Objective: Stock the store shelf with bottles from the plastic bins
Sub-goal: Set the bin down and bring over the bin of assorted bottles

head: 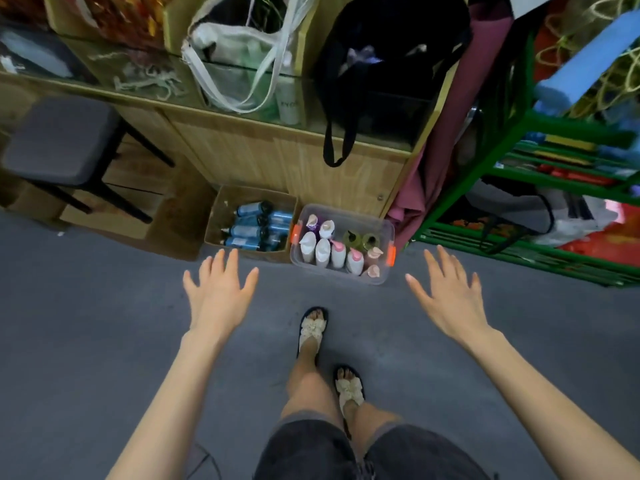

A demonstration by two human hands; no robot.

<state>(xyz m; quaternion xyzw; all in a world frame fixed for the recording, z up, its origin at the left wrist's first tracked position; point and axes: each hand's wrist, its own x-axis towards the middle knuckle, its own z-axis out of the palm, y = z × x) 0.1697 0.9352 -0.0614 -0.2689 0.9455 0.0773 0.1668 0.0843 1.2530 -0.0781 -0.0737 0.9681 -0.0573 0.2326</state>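
Note:
A clear plastic bin [381,271] with orange latches stands on the grey floor against a wooden counter. It holds several upright white and pink pump bottles [322,251] and two olive ones. Left of it, a cardboard box [221,209] holds several blue bottles [247,231] lying on their sides. My left hand [218,292] hovers with fingers spread, just in front of the box. My right hand [450,292] is spread too, to the right of the bin. Both hands hold nothing. A green metal shelf [519,126] stands at the right.
The wooden counter [277,150] carries a white tote bag [242,64] and a black bag [388,57]. A dark stool [65,140] stands at the left. A maroon cloth [433,168] hangs between counter and shelf. My sandalled feet [313,329] are on the floor below the bin.

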